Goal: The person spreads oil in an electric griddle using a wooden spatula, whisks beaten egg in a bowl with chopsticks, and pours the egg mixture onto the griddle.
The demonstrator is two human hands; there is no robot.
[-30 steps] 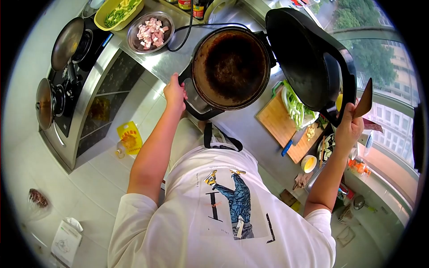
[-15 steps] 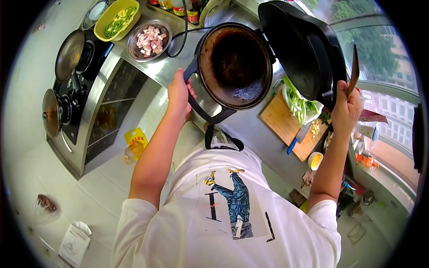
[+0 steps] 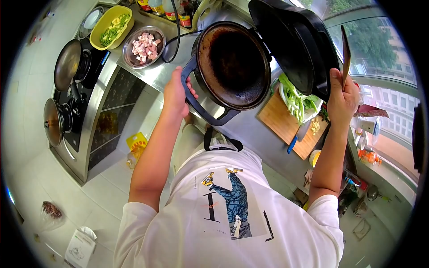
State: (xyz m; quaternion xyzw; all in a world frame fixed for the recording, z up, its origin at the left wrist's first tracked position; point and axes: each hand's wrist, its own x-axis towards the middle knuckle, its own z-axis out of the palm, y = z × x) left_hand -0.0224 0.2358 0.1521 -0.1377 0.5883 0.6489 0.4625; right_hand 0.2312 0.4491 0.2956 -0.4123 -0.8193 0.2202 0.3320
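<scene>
A black electric pan (image 3: pixel 233 67) with a browned, stained inside tilts over the steel counter, its lid (image 3: pixel 292 44) standing open on the right. My left hand (image 3: pixel 178 93) is closed round the pan's front handle. My right hand (image 3: pixel 343 96) grips the lid's handle edge and also holds a wooden spatula (image 3: pixel 346 56), which points upward. Below the lid lies a wooden cutting board (image 3: pixel 279 117) with leafy greens (image 3: pixel 297 100), chopped garlic (image 3: pixel 315 126) and a blue-handled knife (image 3: pixel 292 144).
Left of the pan are a bowl of diced meat (image 3: pixel 145 47), a yellow-green basket (image 3: pixel 111 27) and a black cord. A stove (image 3: pixel 85 96) with two pans stands at the far left. Bottles (image 3: pixel 184 15) line the back; windows (image 3: pixel 371 49) are on the right.
The pan's front handle has lifted and the pan tilts more. The lid and my right hand, with the spatula, have shifted up and left. Both hands keep their hold.
</scene>
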